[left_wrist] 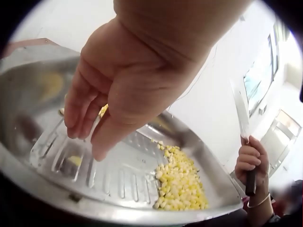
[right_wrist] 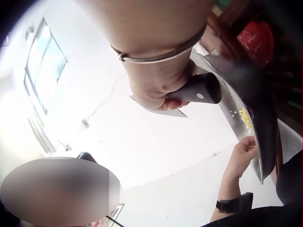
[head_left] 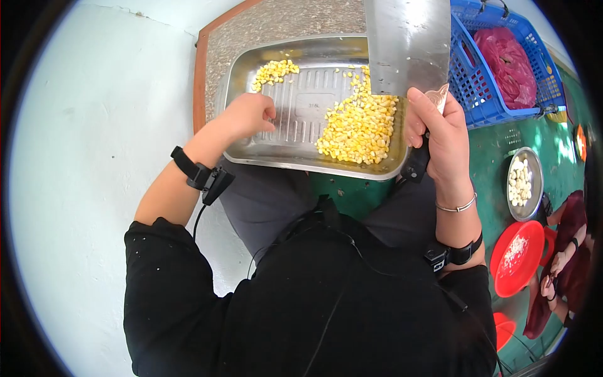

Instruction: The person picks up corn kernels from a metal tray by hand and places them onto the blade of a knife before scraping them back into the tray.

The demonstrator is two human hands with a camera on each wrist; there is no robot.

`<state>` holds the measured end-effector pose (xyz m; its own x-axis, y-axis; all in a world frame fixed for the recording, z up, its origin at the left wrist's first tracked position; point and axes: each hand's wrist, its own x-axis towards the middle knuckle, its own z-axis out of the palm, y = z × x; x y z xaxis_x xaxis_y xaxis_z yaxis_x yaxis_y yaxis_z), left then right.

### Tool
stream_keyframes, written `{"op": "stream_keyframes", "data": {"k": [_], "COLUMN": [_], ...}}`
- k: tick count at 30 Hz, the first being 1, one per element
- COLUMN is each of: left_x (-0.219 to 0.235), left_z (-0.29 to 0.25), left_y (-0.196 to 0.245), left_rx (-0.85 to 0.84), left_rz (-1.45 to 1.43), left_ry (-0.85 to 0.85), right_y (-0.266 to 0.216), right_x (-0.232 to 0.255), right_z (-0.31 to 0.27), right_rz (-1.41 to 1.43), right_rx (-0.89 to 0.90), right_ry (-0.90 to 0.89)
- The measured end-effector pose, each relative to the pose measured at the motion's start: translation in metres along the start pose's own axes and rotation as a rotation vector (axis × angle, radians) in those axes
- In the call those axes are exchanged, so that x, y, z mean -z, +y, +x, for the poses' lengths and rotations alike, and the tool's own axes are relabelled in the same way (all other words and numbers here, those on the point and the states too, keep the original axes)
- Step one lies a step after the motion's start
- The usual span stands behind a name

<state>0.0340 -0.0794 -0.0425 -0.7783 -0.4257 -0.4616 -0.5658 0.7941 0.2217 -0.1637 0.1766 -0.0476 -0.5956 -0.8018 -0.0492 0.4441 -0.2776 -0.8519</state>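
Note:
My right hand (head_left: 443, 135) grips the black handle (head_left: 417, 162) of a cleaver, its broad steel blade (head_left: 408, 47) raised over the right end of a metal tray (head_left: 301, 164). In the left wrist view the cleaver's blade stands upright beyond the tray. A large heap of yellow corn kernels (head_left: 358, 129) fills the tray's right part, and a smaller pile (head_left: 275, 72) lies at its far left corner. My left hand (head_left: 248, 116) hovers over the tray's left side, fingers loosely bent and thumb apart, holding nothing.
The tray sits across my lap and a speckled surface (head_left: 270, 25). At the right are a blue basket (head_left: 483, 94) with a pink plastic bag (head_left: 505, 66), a metal bowl (head_left: 535, 169) of pale pieces, and a red basin (head_left: 527, 276). Another person's hands (head_left: 556, 270) are near the basin.

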Motion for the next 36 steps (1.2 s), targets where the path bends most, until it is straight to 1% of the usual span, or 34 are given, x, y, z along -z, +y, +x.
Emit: {"op": "stream_keyframes", "data": {"k": [1,2,6,8,9,11,12,14,15,16,17,18,19,20,21,22,23,25,27,29,31,33,34,35,36], "left_x": [-0.006,-0.011,-0.017,-0.016,-0.015,-0.013,-0.009,-0.001,-0.001,-0.003,-0.005,-0.008,-0.01,-0.013,-0.015,-0.016,-0.018,-0.022,-0.028,-0.031,-0.028,-0.018,-0.018,-0.019,-0.021], "left_z": [0.0,0.002,0.002,0.0,-0.001,-0.005,-0.009,-0.018,-0.021,-0.024,-0.026,-0.029,-0.03,-0.03,-0.03,-0.029,-0.029,-0.028,-0.029,-0.03,-0.034,-0.041,-0.041,-0.042,-0.042], "left_y": [-0.002,-0.003,-0.006,-0.003,0.0,0.014,0.024,0.043,0.048,0.053,0.057,0.063,0.067,0.07,0.071,0.072,0.073,0.074,0.074,0.073,0.077,0.088,0.088,0.087,0.087], "left_rx": [-0.038,-0.031,-0.065,-0.044,-0.048,0.017,0.009,0.019,0.005,-0.081,-0.173,-0.196,-0.207,-0.218,-0.228,-0.235,-0.243,-0.258,-0.318,-0.329,-0.336,-0.232,-0.236,-0.273,-0.31], "left_rz": [0.094,0.086,0.124,-0.121,-0.126,-0.955,-0.963,-1.579,-1.587,-1.762,-1.939,-2.018,-2.032,-2.107,-2.181,-2.195,-2.209,-2.234,-2.238,-2.246,-2.248,-2.311,-2.313,-2.288,-2.262], "left_ry": [-0.007,-0.044,-0.035,-0.088,-0.085,-0.102,-0.1,0.06,0.065,0.079,0.092,0.12,0.121,0.131,0.142,0.141,0.145,0.146,0.16,0.154,0.15,0.214,0.212,0.185,0.159], "right_y": [0.001,0.002,0.004,0.004,0.004,0.005,0.005,0.006,0.005,0.003,0.007,0.004,0.001,0.0,0.001,0.001,0.0,-0.002,-0.002,0.0,0.001,0.003,0.005,0.006,0.005], "right_x": [-0.001,-0.002,-0.007,-0.012,-0.014,-0.016,-0.018,-0.023,-0.027,-0.032,-0.032,-0.034,-0.039,-0.04,-0.041,-0.043,-0.046,-0.052,-0.054,-0.054,-0.055,-0.055,-0.054,-0.053,-0.051], "right_z": [0.001,0.002,0.005,0.005,0.004,0.004,0.003,-0.001,-0.004,-0.009,-0.01,-0.014,-0.017,-0.02,-0.022,-0.024,-0.024,-0.025,-0.026,-0.027,-0.029,-0.029,-0.028,-0.028,-0.028], "right_rz": [-0.004,0.006,-0.012,-0.028,-0.039,-0.07,-0.095,-0.149,-0.191,-0.283,-0.395,-0.513,-0.631,-0.648,-0.751,-0.851,-0.865,-0.955,-0.993,-1.054,-1.06,-1.064,-1.085,-1.106,-1.108], "right_rx": [-0.002,-0.006,-0.019,-0.03,-0.039,-0.038,-0.036,-0.012,0.008,0.005,0.109,0.144,0.177,0.177,0.235,0.291,0.289,0.454,0.457,0.543,0.563,0.584,0.636,0.689,0.691], "right_ry": [-0.004,-0.006,-0.024,-0.011,0.004,-0.01,-0.026,-0.036,-0.042,-0.02,-0.054,-0.073,-0.091,-0.095,-0.123,-0.152,-0.156,-0.196,-0.213,-0.211,-0.209,-0.203,-0.209,-0.215,-0.215]}}
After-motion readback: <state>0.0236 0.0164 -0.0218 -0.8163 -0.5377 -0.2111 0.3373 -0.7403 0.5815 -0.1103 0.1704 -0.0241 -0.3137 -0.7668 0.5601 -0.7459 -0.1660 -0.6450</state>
